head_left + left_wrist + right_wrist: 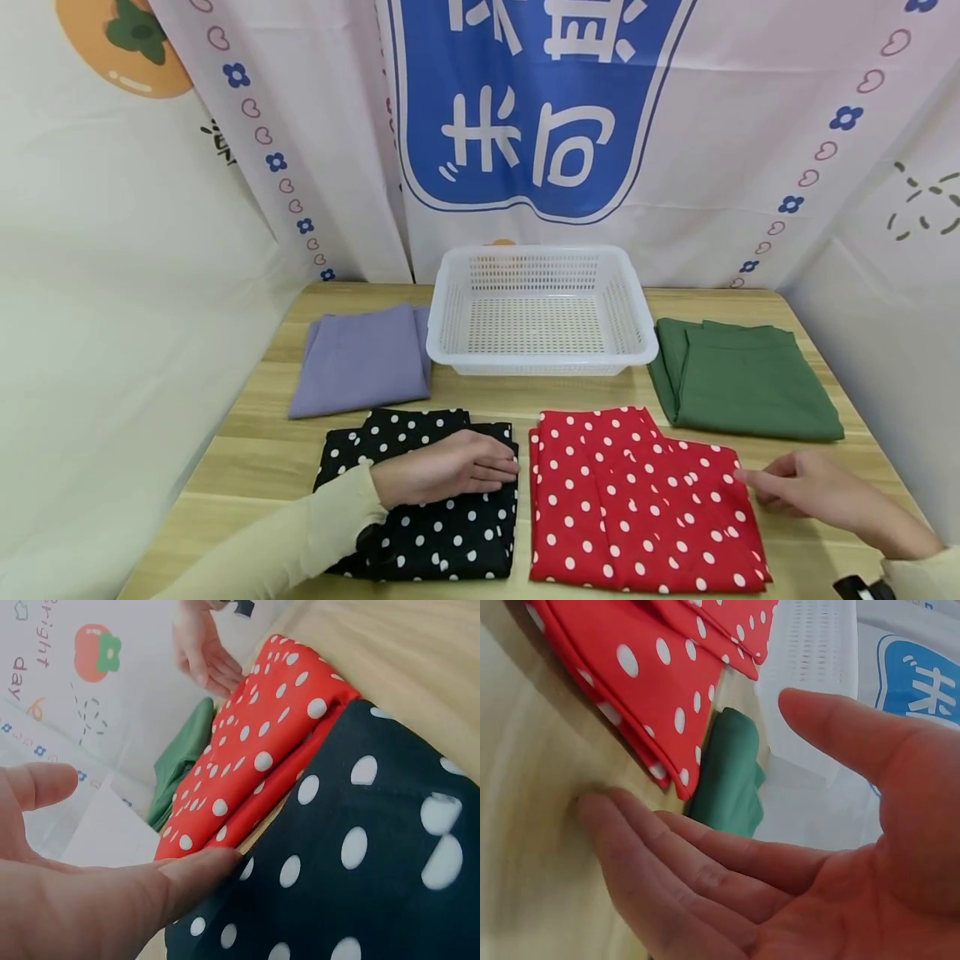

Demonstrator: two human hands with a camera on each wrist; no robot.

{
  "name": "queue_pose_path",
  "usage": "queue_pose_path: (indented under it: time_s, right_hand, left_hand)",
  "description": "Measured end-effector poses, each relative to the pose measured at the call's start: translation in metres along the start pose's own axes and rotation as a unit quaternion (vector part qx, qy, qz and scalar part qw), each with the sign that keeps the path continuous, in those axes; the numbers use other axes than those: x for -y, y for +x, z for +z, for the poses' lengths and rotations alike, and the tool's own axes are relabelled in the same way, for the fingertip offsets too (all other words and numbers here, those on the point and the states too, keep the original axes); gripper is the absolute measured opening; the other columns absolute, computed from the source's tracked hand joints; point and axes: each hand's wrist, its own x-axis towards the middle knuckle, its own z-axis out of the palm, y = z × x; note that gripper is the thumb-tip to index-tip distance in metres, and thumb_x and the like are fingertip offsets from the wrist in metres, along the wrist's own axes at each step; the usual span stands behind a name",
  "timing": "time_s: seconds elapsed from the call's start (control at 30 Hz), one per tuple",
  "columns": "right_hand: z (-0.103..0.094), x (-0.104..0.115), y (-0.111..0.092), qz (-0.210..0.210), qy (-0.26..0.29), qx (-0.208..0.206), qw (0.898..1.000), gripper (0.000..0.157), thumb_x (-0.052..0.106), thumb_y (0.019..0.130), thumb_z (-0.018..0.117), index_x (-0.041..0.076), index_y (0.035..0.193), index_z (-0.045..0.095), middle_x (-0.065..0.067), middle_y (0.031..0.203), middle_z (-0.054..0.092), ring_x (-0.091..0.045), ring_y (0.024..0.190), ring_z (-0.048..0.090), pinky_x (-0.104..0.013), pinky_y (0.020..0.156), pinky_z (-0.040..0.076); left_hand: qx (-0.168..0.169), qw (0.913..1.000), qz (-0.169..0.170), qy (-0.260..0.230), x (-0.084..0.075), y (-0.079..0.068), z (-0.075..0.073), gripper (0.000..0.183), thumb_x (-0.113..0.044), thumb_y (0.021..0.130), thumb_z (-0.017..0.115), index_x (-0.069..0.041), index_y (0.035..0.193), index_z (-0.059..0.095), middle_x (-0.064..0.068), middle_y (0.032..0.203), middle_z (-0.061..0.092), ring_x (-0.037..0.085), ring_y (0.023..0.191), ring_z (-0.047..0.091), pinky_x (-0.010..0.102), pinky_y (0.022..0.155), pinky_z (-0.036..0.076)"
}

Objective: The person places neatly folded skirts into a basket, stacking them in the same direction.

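A folded black cloth with white dots [442, 542] lies at the front left. Over its right part extends my left hand [453, 468], fingers straight, and in the left wrist view a fingertip meets the cloth's edge. Beside it is a folded red cloth with white dots [637, 508]. My right hand [817, 492] is at the red cloth's right edge. In the right wrist view its fingers [705, 877] reach low by the wood, with the thumb spread apart and nothing held. Whether the right hand touches the red cloth, I cannot tell.
A white perforated plastic basket [540, 358] stands at the back middle of the wooden table [247, 433]. Left of it lies a folded purple cloth [367, 358], and right of it a folded green cloth [757, 383]. Printed white curtains [750, 108] enclose the back and sides.
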Motion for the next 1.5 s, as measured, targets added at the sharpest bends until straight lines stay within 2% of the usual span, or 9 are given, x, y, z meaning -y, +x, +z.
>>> queue_pose_path:
  time_s: [0.13,0.3,0.5,0.63,0.77,0.87,1.0,1.2,1.5]
  right_hand:
    - [0.005,-0.007,-0.001,0.000,0.065,0.031,0.997,0.057,0.048,0.095,0.055,-0.007,0.109,0.067,-0.004,0.096,0.070,-0.017,0.088,0.067,-0.037,0.081,0.061]
    - [0.009,-0.014,0.002,-0.003,0.119,0.072,0.990,0.065,0.045,0.098,0.051,-0.016,0.118,0.058,-0.008,0.099,0.072,-0.020,0.089,0.070,-0.038,0.082,0.061]
    - [0.015,-0.018,0.009,-0.006,0.131,0.083,0.988,0.066,0.045,0.098,0.050,-0.017,0.121,0.056,-0.006,0.098,0.072,-0.018,0.087,0.068,-0.035,0.080,0.061]
    - [0.021,-0.017,0.013,-0.038,0.149,0.107,0.982,0.061,0.039,0.099,0.051,-0.015,0.128,0.051,-0.007,0.104,0.071,-0.019,0.090,0.067,-0.034,0.080,0.060]
    - [0.028,-0.011,0.016,-0.062,0.160,0.108,0.979,0.064,0.035,0.098,0.055,-0.015,0.134,0.041,-0.009,0.106,0.070,-0.021,0.091,0.068,-0.037,0.079,0.060]
    - [0.031,-0.005,0.016,-0.070,0.157,0.095,0.981,0.068,0.033,0.096,0.058,-0.016,0.137,0.035,-0.009,0.107,0.069,-0.023,0.090,0.069,-0.037,0.077,0.060]
    - [0.032,0.002,0.014,-0.086,0.154,0.082,0.981,0.067,0.031,0.095,0.061,-0.016,0.136,0.037,-0.011,0.106,0.070,-0.025,0.089,0.071,-0.037,0.076,0.061]
    - [0.030,0.011,0.004,-0.085,0.139,0.068,0.984,0.060,0.032,0.092,0.064,-0.013,0.128,0.048,-0.009,0.099,0.072,-0.024,0.086,0.072,-0.034,0.074,0.061]
    - [0.014,0.033,-0.017,-0.123,0.170,0.087,0.974,0.059,0.026,0.093,0.064,-0.017,0.129,0.043,-0.013,0.100,0.072,-0.029,0.088,0.073,-0.040,0.075,0.062]
  left_hand:
    - [-0.002,1.0000,-0.003,-0.007,0.002,0.007,0.005,0.049,-0.022,0.097,0.048,0.014,0.130,0.041,0.030,0.137,0.051,0.041,0.131,0.050,0.047,0.112,0.041]
    - [-0.012,0.9998,-0.005,-0.017,0.005,0.015,0.009,0.037,-0.020,0.097,0.049,0.012,0.116,0.046,0.029,0.130,0.057,0.039,0.125,0.056,0.046,0.108,0.046]
    - [-0.041,0.9991,-0.001,-0.006,0.014,0.031,0.015,0.033,-0.015,0.094,0.052,0.013,0.112,0.055,0.021,0.115,0.067,0.027,0.108,0.067,0.041,0.100,0.053]
    - [-0.050,0.9982,0.012,0.031,0.015,0.043,0.026,0.024,-0.012,0.093,0.059,0.008,0.106,0.060,0.013,0.101,0.068,0.019,0.091,0.067,0.038,0.092,0.057]
    - [-0.067,0.9944,0.021,0.080,0.013,0.052,0.038,0.022,-0.014,0.091,0.066,0.002,0.104,0.057,0.009,0.098,0.064,0.016,0.086,0.066,0.038,0.084,0.060]
    - [-0.090,0.9930,0.026,0.071,0.017,0.055,0.043,0.027,-0.013,0.089,0.069,0.000,0.107,0.055,0.011,0.100,0.068,0.018,0.087,0.070,0.039,0.080,0.061]
    - [-0.109,0.9922,0.048,0.037,0.023,0.052,0.041,0.028,-0.010,0.087,0.070,0.001,0.109,0.057,0.014,0.097,0.074,0.021,0.087,0.073,0.040,0.079,0.061]
    - [-0.099,0.9921,0.073,0.022,0.022,0.042,0.033,0.026,-0.012,0.087,0.070,0.001,0.109,0.063,0.013,0.100,0.075,0.020,0.090,0.073,0.039,0.081,0.061]
    - [-0.089,0.9916,0.094,-0.010,-0.004,0.008,0.029,0.034,-0.010,0.088,0.068,0.005,0.117,0.059,0.018,0.107,0.073,0.024,0.094,0.073,0.041,0.084,0.059]
